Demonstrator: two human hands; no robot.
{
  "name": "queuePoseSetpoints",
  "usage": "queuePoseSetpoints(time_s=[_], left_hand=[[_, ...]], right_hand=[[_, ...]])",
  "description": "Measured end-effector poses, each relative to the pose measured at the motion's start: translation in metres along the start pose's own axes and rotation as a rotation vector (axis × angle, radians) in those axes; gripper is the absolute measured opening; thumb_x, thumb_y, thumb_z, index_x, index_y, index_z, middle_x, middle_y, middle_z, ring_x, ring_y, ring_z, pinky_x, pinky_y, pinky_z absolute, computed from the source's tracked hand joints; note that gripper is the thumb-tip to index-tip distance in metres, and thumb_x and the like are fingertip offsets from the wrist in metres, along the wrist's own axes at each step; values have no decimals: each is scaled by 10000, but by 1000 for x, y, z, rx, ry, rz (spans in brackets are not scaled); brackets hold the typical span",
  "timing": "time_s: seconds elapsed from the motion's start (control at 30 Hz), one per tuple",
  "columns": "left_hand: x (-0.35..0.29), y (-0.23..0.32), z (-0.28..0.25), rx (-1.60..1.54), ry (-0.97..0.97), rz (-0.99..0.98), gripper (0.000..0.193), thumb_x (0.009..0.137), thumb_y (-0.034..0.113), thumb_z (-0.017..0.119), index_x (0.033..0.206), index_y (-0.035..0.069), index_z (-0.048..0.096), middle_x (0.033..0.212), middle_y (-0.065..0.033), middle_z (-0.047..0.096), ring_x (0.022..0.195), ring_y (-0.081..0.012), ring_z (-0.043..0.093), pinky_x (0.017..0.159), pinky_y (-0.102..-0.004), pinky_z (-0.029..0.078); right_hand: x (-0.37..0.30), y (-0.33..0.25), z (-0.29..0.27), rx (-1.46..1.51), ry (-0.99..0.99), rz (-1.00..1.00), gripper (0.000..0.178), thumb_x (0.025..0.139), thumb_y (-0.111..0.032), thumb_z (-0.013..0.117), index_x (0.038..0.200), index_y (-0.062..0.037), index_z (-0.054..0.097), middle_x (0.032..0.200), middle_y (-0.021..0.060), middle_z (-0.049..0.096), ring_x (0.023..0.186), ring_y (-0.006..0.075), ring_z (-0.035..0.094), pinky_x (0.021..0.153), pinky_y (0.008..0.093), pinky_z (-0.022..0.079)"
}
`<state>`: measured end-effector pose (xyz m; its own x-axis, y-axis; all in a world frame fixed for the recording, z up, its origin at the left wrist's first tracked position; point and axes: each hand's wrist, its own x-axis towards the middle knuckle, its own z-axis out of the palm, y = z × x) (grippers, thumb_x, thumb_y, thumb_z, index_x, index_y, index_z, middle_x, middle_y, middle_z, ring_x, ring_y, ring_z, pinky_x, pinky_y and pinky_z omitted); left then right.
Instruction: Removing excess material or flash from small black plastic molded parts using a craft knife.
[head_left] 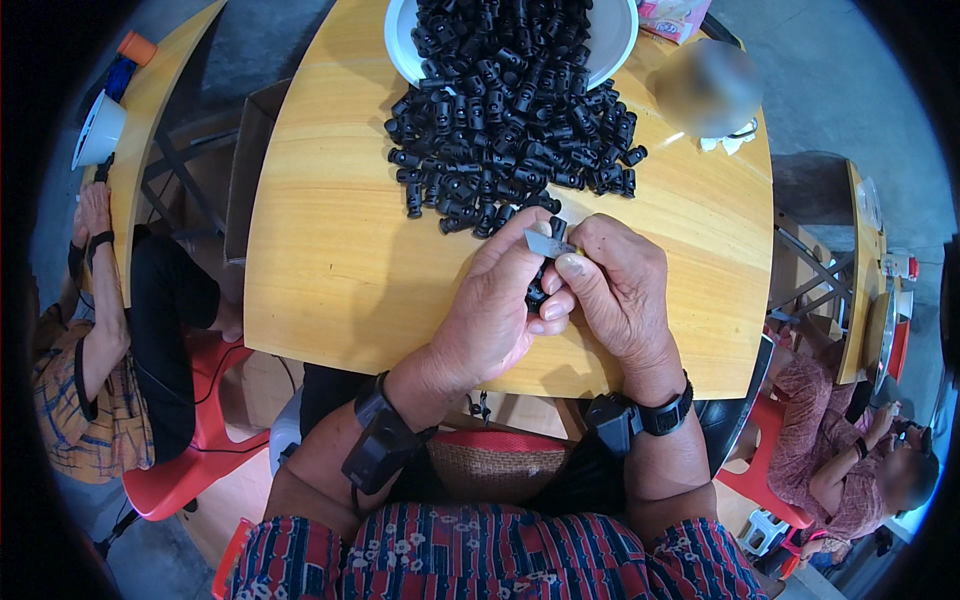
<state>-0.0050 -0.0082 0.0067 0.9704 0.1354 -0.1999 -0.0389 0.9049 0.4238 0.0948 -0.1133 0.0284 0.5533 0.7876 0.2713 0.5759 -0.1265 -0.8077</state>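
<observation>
My left hand (pixel 495 305) is closed around small black plastic cord locks (pixel 537 296), above the near middle of the table. My right hand (pixel 628 280), also closed, pinches a small knife by its short end. The grey blade (pixel 547 245) points left, lying against my left thumb and beside the black pieces. Just beyond my hands spreads a heap of black cord locks (pixel 510 140). It spills out of a white basin (pixel 402 45) at the far edge.
The wooden table (pixel 330 260) has a rounded edge. A blurred round thing (pixel 708 88) and white tissue (pixel 728 141) lie at the far right, near a pink package (pixel 672 15). People sit at other tables, left and right, on red chairs (pixel 215 400).
</observation>
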Motion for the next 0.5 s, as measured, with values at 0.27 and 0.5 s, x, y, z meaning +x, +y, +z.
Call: queuePoseSetpoints(time_s=[0.27, 0.5], left_hand=[[1, 0, 5, 34, 56, -7, 157, 978, 304, 442, 903, 168, 422, 714, 40, 396, 593, -52, 422, 470, -173, 299], [3, -1, 7, 49, 76, 5, 172, 982, 313, 435, 888, 171, 415, 716, 44, 394, 595, -50, 424, 471, -174, 305]], right_hand=[[1, -2, 0, -16, 16, -2, 194, 821, -190, 624, 737, -27, 562, 634, 103, 499, 583, 280, 520, 543, 341, 424], [1, -3, 1, 23, 21, 39, 176, 822, -162, 614, 725, -28, 557, 629, 110, 508, 577, 283, 526, 542, 339, 427]])
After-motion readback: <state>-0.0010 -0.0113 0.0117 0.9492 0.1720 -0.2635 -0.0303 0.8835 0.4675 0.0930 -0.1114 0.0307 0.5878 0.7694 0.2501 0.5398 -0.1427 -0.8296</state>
